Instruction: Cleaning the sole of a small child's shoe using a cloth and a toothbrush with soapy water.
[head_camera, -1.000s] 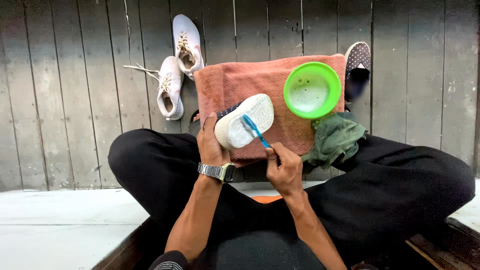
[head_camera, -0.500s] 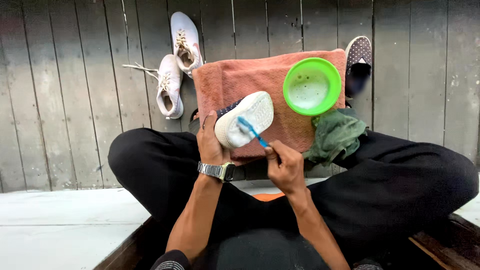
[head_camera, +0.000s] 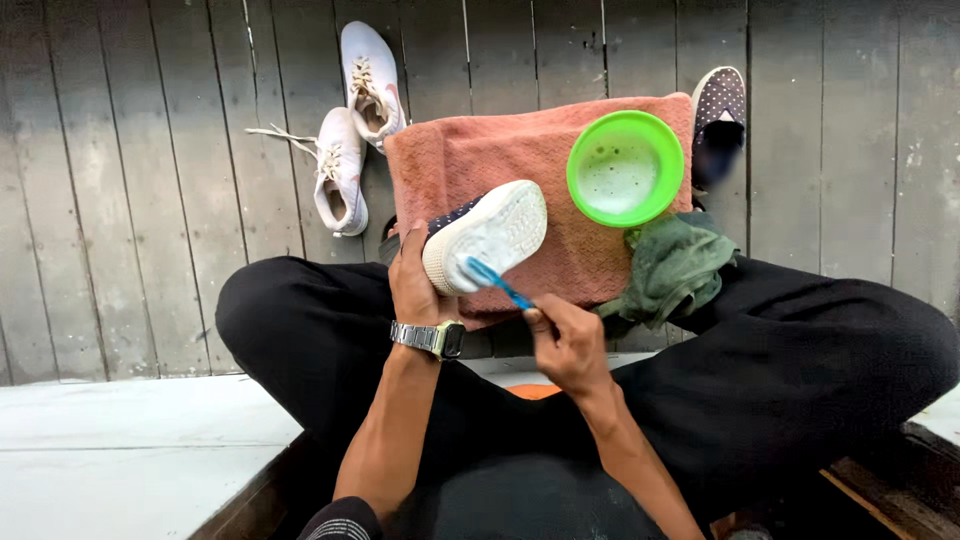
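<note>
**Shoe sole under brush, seated on plank floor**

Shoe (head_camera: 487, 235) held sole-up by left hand (head_camera: 415, 285), at centre of view over the near edge of a pink towel (head_camera: 520, 160). Sole white, upper dark with pale dots showing at the heel end. Left hand grips the heel end from below; fingers wrapped around it, thumb side toward the camera. Metal wristwatch (head_camera: 430, 338) on the left wrist.

Right hand (head_camera: 565, 340) is clenched around the handle of a blue toothbrush (head_camera: 497, 283). Brush head rests against the near edge of the sole, touching it. Right hand lies just below and right of the shoe, near the left hand but apart from it.

Surroundings: pink towel spread flat on grey wooden floor planks (head_camera: 120, 180). Green round bowl (head_camera: 625, 168) sits on the towel's right part, pale residue inside. Crumpled green cloth (head_camera: 675, 265) just below the bowl, at the towel's right corner, touching the person's right leg. Matching dotted dark shoe (head_camera: 718, 115) lies upright beside the towel's right edge, toe pointing away. Two white sneakers (head_camera: 350, 120) lie left of the towel, laces loose, one partly under the other.

Person sits cross-legged in black trousers (head_camera: 800, 360); pale slab (head_camera: 120, 450) at lower left. No packages, labels or signs in view.
</note>
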